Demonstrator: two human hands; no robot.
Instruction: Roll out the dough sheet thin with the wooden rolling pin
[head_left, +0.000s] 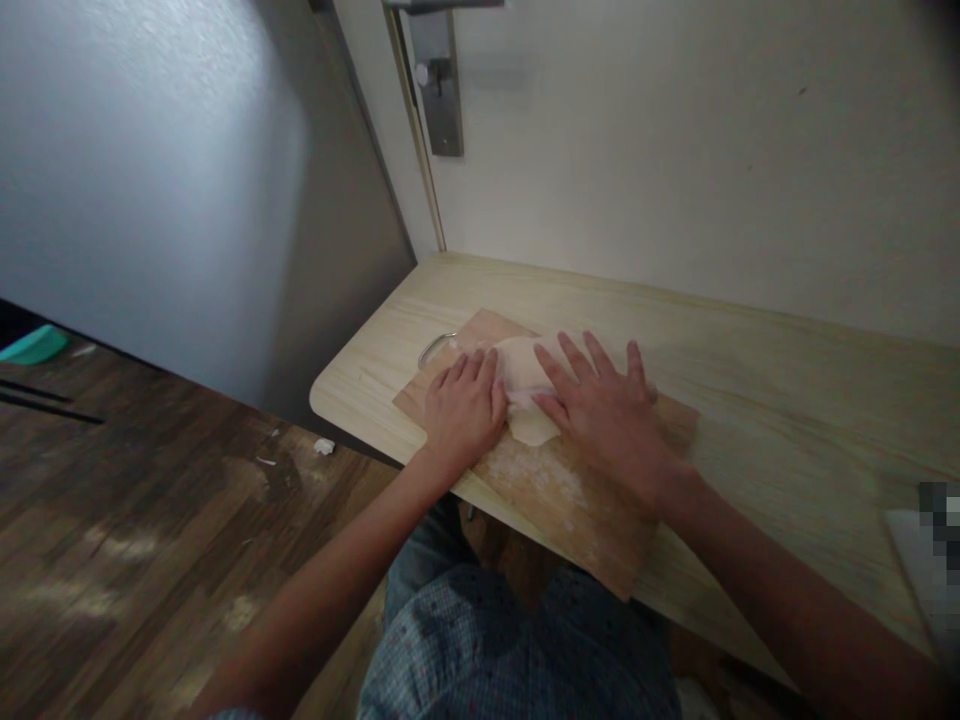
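Observation:
A pale sheet of dough [525,385] lies on a wooden cutting board [570,500] dusted with flour. My left hand [463,408] rests on the dough's left side with the fingers bent and close together. On the dough's right side my right hand [604,400] presses flat, its fingers stretched out and spread. Most of the dough is hidden under the two hands. A metal handle [433,348] sticks out at the board's far left corner.
The board sits near the rounded left end of a light wooden table [787,400], its near corner hanging over the edge. A white wall and a door with a metal lock plate [439,85] stand behind. Dark wood floor [150,500] lies to the left.

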